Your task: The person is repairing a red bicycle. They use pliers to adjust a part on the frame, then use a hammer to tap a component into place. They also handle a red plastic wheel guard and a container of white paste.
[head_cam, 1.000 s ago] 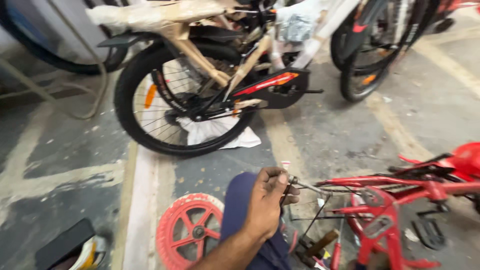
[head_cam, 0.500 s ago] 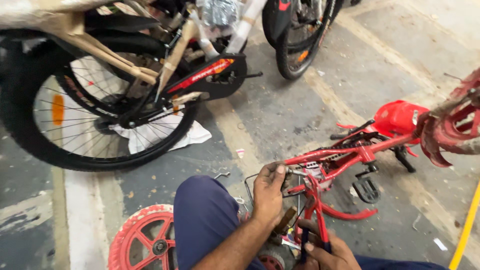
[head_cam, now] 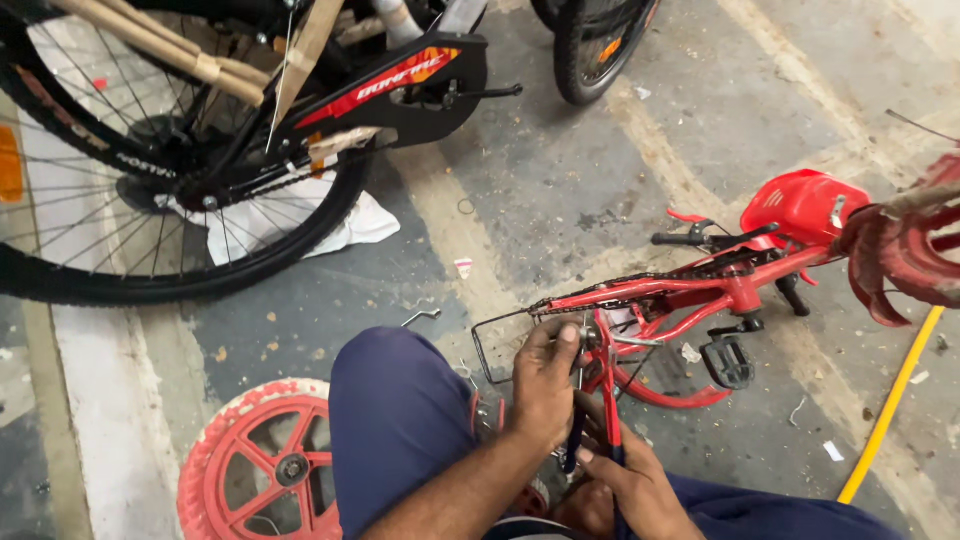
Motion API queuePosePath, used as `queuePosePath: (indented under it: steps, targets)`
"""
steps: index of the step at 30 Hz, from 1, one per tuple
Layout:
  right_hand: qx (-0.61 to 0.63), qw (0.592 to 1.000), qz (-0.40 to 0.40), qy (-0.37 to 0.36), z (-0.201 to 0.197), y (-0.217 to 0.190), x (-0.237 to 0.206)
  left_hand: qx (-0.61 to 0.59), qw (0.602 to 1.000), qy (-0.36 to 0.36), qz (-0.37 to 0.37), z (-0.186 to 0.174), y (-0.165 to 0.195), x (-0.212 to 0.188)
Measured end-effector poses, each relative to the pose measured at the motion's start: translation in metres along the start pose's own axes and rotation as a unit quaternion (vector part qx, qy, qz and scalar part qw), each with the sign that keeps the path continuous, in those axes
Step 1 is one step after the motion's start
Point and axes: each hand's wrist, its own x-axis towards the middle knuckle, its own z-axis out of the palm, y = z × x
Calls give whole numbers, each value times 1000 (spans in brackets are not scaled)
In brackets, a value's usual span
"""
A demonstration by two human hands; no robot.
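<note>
A small red bicycle frame (head_cam: 690,290) is seen lying on its side on the concrete floor (head_cam: 560,190), directly in front of the seated person's knee (head_cam: 400,400). The left hand (head_cam: 545,385) is closed around the near end of the frame, where a thin wire bracket (head_cam: 490,345) sticks out, with the thumb pressed on a small metal fitting. The right hand (head_cam: 630,485) is closed low down on a dark tool handle (head_cam: 575,440) that rises toward the same fitting; what kind of tool it is cannot be told.

For this step to be done well, the frame should be kept pinned by the left hand so it cannot roll, the tool should be seated square on the fitting, and turning force should be applied in line with the handle, not sideways. Fingers are best kept off the chain (head_cam: 640,285) running along the frame.

The frame's long axis is laid from its near end at the hands away to the right and slightly up in the view, ending at the red seat (head_cam: 810,205). A black pedal (head_cam: 728,362) hangs on the near side of the frame. A loose red wheel (head_cam: 265,465) lies left of the knee, well apart from the frame.
</note>
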Motion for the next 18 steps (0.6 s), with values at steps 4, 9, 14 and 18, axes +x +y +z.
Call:
queuePosePath:
  steps: [4, 9, 14, 18]
  targets:
    - [2, 1000, 12, -2, 2, -4, 8, -8, 1000, 11, 0, -5, -6, 4]
    - [18, 999, 47, -18, 4, -10, 11, -2, 1000, 22, -14, -6, -1, 5]
    - [-1, 998, 1, -59, 10, -11, 14, 84, 995, 18, 53, -5, 3, 5]
    - [-50, 998, -23, -36, 17, -7, 15, 49, 997, 17, 50, -7, 2, 6]
